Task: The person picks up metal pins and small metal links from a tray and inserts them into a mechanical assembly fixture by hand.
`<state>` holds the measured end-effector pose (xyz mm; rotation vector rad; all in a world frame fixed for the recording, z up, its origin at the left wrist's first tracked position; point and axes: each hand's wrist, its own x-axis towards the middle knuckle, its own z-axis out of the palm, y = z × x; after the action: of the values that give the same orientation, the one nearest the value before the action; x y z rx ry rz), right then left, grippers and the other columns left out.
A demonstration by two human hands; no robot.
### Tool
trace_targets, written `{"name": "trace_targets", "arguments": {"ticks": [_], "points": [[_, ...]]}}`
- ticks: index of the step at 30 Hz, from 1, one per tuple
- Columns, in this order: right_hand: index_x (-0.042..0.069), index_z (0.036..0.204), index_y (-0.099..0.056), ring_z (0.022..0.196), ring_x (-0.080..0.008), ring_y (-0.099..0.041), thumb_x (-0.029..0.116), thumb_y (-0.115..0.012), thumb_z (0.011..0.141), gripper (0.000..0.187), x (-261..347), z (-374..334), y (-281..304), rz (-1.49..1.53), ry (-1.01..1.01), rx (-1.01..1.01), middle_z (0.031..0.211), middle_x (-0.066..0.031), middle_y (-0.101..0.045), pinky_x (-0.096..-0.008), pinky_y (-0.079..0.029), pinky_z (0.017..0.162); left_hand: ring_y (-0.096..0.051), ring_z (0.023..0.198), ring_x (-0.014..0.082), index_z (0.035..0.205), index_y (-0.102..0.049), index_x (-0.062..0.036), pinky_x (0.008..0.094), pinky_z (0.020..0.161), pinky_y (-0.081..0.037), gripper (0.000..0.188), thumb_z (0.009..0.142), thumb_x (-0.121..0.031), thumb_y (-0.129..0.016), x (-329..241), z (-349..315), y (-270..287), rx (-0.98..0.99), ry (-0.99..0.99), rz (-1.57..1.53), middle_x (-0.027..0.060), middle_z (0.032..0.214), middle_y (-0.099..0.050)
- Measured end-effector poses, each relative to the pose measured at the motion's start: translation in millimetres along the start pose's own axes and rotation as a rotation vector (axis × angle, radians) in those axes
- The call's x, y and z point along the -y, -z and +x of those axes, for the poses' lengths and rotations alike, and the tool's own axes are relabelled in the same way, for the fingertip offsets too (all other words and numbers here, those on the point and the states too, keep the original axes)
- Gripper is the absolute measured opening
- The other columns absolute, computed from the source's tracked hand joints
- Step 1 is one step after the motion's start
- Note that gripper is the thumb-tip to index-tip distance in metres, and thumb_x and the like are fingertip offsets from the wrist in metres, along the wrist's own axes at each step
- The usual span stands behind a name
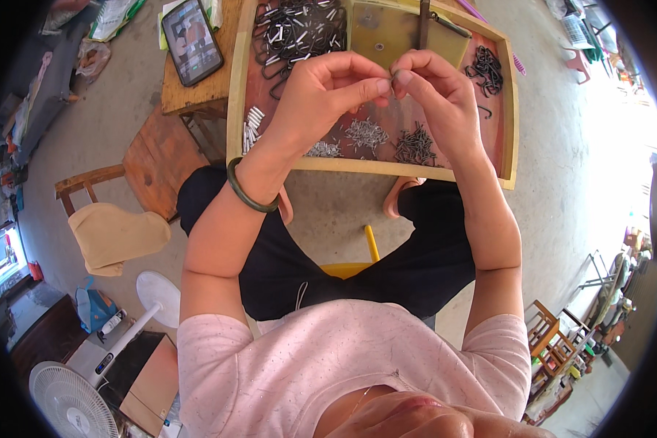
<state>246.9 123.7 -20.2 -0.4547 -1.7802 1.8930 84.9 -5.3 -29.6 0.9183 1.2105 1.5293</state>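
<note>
Above the middle of a shallow wood-framed tray [511, 117], my left hand [336, 87] and my right hand [438, 95] meet fingertip to fingertip. Both are closed in a pinch around a small dark metal piece [395, 71], mostly hidden by the fingers, so its kind cannot be made out. Beneath the hands lie a pile of small silvery pins [365, 134] and a pile of dark pins [415, 144]. Black wire loops with silver sleeves [299, 29] heap up at the tray's far left. Dark hooks [485, 71] are bunched on the right.
Silver tubes [252, 125] sit in the tray's left corner, and a yellowish plate with a metal tool [449, 25] stands at its back. A phone [192, 41] rests on a wooden stand to the left. A wooden chair [160, 157] and a white fan [73, 401] are also left.
</note>
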Motion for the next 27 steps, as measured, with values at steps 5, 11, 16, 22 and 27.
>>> {"name": "trace_targets", "arguments": {"ticks": [5, 11, 16, 22, 27], "points": [[0.0, 0.107, -0.067, 0.092, -0.007, -0.062, 0.01, -0.065, 0.101, 0.012, -6, 2, 1, 0.004, -0.005, -0.003, 0.099, 0.0001, -0.069, -0.025, -0.051, 0.084, -0.071, 0.086, 0.0101, 0.107, -0.073, -0.0026, 0.0218, 0.068, -0.046, 0.015, 0.096, -0.012, -0.074, 0, 1, 1, 0.023, -0.006, -0.018, 0.0053, 0.094, -0.075], [0.0, 0.105, -0.068, 0.089, -0.0102, -0.064, 0.006, -0.067, 0.097, 0.01, -7, 0, -6, -0.185, 0.172, -0.038, 0.096, -0.0017, -0.069, -0.0273, -0.053, 0.082, -0.067, 0.078, 0.0056, 0.105, -0.073, -0.0031, 0.02, 0.064, -0.046, 0.016, 0.097, -0.016, -0.074, 6, 1, -1, -0.004, -0.048, -0.026, 0.0032, 0.09, -0.075], [0.001, 0.104, -0.069, 0.085, -0.0162, -0.067, 0.002, -0.067, 0.092, 0.012, -2, -1, -14, -0.621, 0.474, -0.048, 0.094, -0.0074, -0.069, -0.03, -0.054, 0.083, -0.066, 0.075, 0.0085, 0.1, -0.066, -0.0042, 0.021, 0.062, -0.045, 0.006, 0.096, -0.008, -0.067, 14, 3, 4, 0.024, 0.038, -0.251, 0.002, 0.087, -0.069], [0.005, 0.094, -0.071, 0.077, -0.0245, -0.065, 0.003, -0.067, 0.082, 0.012, -17, -17, -7, -1.201, 0.443, 0.233, 0.083, -0.0063, -0.062, -0.0369, -0.053, 0.073, -0.064, 0.078, 0.0109, 0.1, -0.064, -0.0055, 0.0225, 0.065, -0.042, 0.004, 0.097, -0.008, -0.064, 5, 2, 18, -0.095, -0.005, -0.176, 0.0021, 0.089, -0.065], [0.007, 0.082, -0.068, 0.082, -0.0231, -0.062, 0.008, -0.065, 0.073, 0.01, -28, -22, -18, -1.416, 0.568, 0.217, 0.083, -0.0051, -0.059, -0.0365, -0.05, 0.076, -0.064, 0.078, 0.0112, 0.1, -0.064, -0.0048, 0.022, 0.064, -0.041, 0.006, 0.097, -0.009, -0.065, 6, 0, 18, -0.093, -0.009, -0.117, 0.0037, 0.092, -0.065]]}}
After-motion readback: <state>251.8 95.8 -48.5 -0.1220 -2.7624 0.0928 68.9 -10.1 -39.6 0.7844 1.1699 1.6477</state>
